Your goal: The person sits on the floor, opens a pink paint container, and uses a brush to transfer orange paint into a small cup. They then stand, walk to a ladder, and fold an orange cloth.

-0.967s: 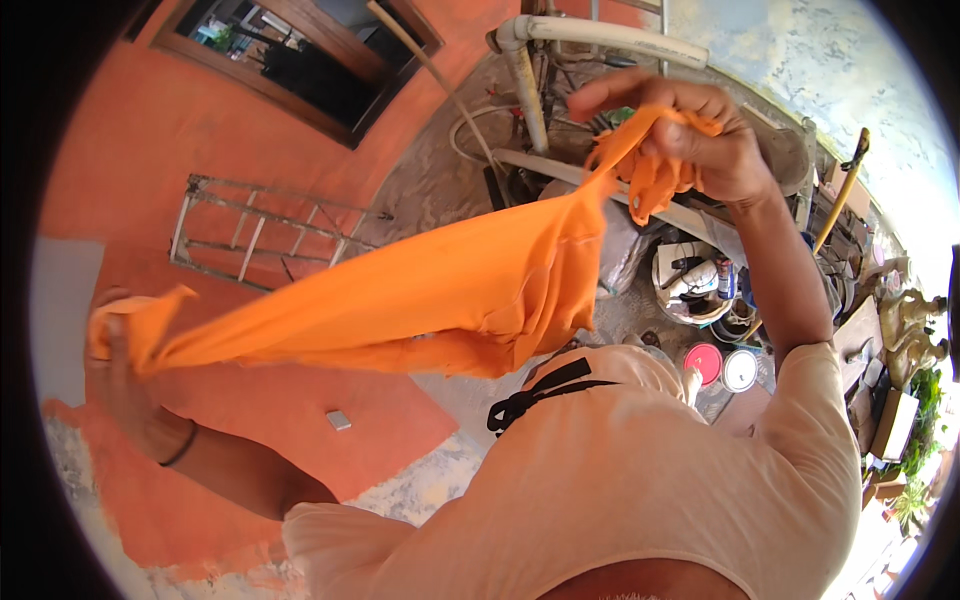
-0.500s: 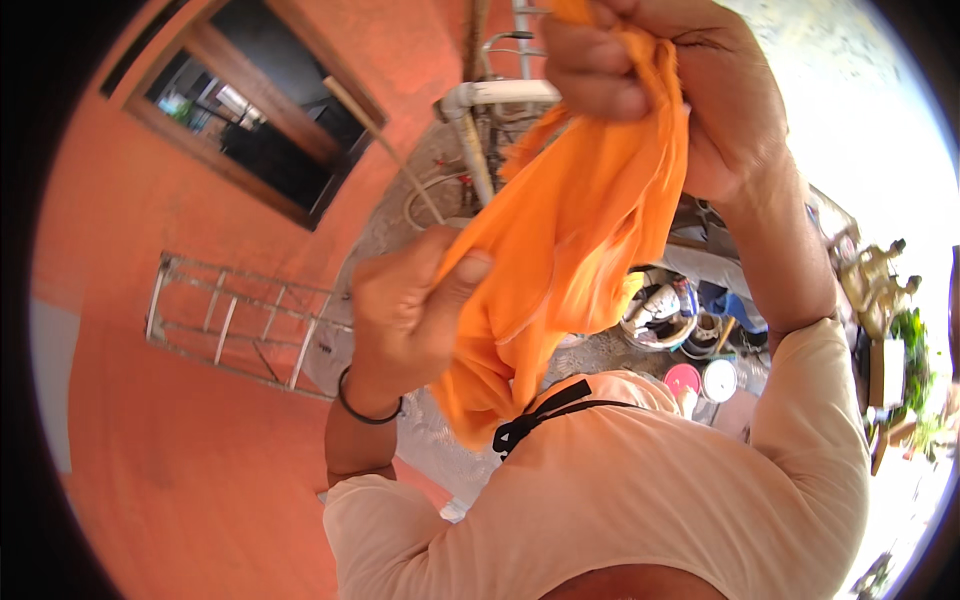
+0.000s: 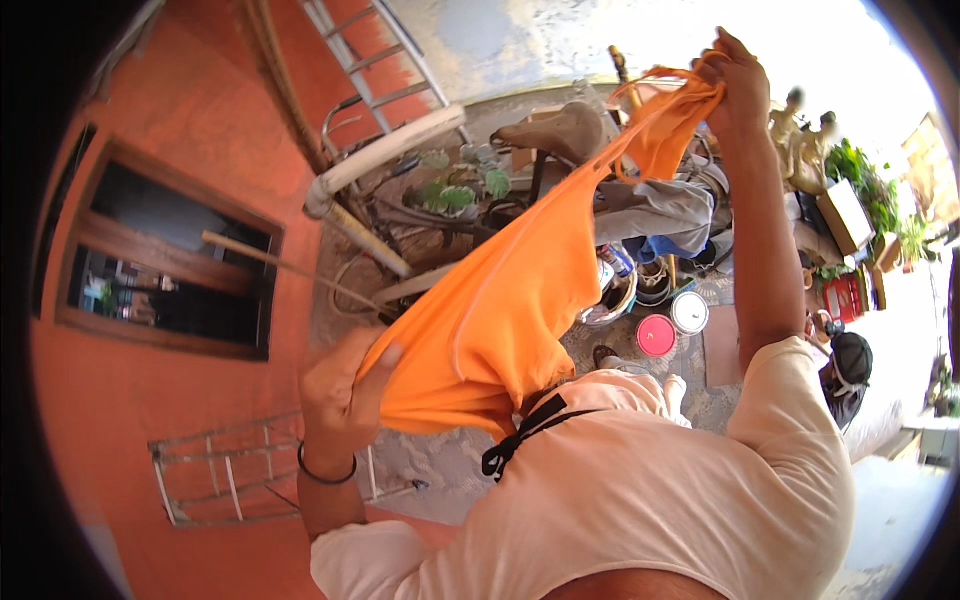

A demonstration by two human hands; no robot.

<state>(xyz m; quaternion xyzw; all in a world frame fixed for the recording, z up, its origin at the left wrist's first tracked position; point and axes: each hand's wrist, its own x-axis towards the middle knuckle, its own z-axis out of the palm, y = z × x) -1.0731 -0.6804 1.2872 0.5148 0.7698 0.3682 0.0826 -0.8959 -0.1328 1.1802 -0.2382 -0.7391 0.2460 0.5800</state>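
Observation:
A thin orange cloth [image 3: 510, 295] with a pale seam line is stretched on a slant in front of my chest. My left hand [image 3: 345, 390], with a dark band on its wrist, grips the cloth's lower left edge, thumb on top. Raised far out at the upper right, my right hand [image 3: 740, 85] is closed on the cloth's bunched, twisted end. Narrow strips and a loose flap of it hang beside those fingers. The lower part drapes near the black cord [image 3: 535, 430] on my pale shirt.
At left, an orange wall holds a wood-framed window [image 3: 170, 255]; a metal ladder [image 3: 225, 470] is below. A pale pipe frame [image 3: 390, 155] stands ahead. Beyond the cloth are a bicycle saddle [image 3: 555, 130], a red-lidded bucket [image 3: 656, 336], a white-lidded bucket [image 3: 690, 313] and figurines [image 3: 805, 150].
My right hand has moved outward to the right, and my left hand slightly left and down. The cloth, bunched before, is now pulled out long between them. The view has also shifted.

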